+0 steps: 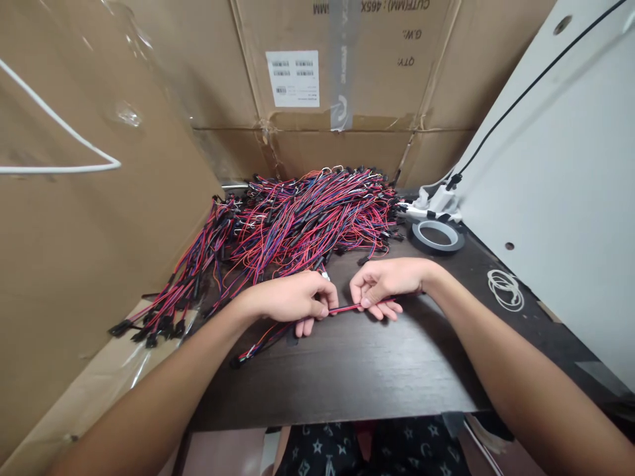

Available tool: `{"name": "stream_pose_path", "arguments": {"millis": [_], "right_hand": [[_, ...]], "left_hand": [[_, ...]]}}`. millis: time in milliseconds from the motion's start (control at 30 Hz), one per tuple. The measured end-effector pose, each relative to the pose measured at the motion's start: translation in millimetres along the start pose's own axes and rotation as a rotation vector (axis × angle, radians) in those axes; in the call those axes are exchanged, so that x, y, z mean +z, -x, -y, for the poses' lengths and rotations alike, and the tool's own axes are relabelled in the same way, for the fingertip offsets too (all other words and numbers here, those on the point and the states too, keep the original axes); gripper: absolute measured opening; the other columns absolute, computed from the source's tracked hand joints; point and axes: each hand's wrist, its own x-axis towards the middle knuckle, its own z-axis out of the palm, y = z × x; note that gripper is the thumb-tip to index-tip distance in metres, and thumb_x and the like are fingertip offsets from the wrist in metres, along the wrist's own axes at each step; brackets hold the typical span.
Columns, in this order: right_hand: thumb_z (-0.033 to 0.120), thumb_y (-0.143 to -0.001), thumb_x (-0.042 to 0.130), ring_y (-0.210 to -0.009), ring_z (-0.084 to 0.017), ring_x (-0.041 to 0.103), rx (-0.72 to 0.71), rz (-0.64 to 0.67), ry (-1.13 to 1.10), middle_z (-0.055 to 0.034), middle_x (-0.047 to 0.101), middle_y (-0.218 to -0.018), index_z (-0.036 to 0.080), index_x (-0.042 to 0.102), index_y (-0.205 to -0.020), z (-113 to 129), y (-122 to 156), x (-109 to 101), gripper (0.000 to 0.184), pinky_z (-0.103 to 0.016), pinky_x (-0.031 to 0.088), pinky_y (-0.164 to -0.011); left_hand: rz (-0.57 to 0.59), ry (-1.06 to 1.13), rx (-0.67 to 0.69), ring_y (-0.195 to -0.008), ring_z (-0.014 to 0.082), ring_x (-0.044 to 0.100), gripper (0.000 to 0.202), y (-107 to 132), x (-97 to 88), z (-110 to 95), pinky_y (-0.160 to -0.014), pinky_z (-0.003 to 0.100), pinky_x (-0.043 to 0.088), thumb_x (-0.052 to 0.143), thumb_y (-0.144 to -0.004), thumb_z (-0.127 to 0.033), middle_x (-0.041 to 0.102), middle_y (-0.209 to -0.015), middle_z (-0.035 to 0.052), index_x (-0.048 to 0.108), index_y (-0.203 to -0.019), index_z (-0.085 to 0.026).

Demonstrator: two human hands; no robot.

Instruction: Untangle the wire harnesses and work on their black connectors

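Note:
Between my two hands runs a wire harness (344, 308) of red and black wires, held just above the dark table. My left hand (305, 297) pinches it, and its loose end with orange, red and blue wires and a black connector (239, 361) trails to the lower left. With thumb and fingertips, my right hand (380, 291) grips the same harness a short way to the right. Past that hand, its far end is mostly hidden. Behind both hands lies a big heap of similar harnesses (307, 221).
A bundle of harnesses (171, 297) hangs over the left table edge. At the right are a roll of tape (436, 235), a power strip with plugs (436, 205) and a coil of thin white cord (505, 291). Cardboard (218, 59) stands left and behind, a white panel (560, 172) right.

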Motion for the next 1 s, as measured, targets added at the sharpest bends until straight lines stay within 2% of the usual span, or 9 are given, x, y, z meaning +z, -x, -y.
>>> {"name": "stream_pose_path", "arguments": {"millis": [400,733,1000], "right_hand": [[0.019,-0.073,0.058,-0.04,-0.01,0.057,0.017,-0.038,-0.004,0.0,0.063,-0.055,0.011,0.054,-0.08,3,-1,3,0.011,-0.015,0.042,-0.033],[0.018,-0.074,0.058,-0.04,-0.01,0.058,0.016,-0.06,0.014,0.0016,0.062,-0.055,0.012,0.053,-0.082,4,-5,5,0.011,-0.015,0.04,-0.032],[0.018,-0.076,0.058,-0.042,-0.008,0.058,-0.055,-0.104,0.043,0.002,0.061,-0.056,0.011,0.054,-0.08,3,-13,14,0.01,-0.014,0.04,-0.033]], "left_hand": [[0.052,0.055,-0.007,-0.044,0.0115,0.056,0.008,2,-3.9,0,-0.045,0.02,0.044,0.043,-0.079,-0.01,0.052,-0.054,-0.0031,0.05,-0.083,-0.013],[0.012,0.016,0.005,-0.043,0.0098,0.056,0.01,-1,-1.1,1,-0.042,0.017,0.043,0.043,-0.079,-0.007,0.053,-0.053,-0.0033,0.051,-0.082,-0.013],[-0.006,0.055,0.038,-0.042,0.0115,0.055,0.011,-3,1.9,1,-0.044,0.02,0.046,0.043,-0.081,-0.011,0.054,-0.05,-0.0014,0.053,-0.086,-0.012]]}}
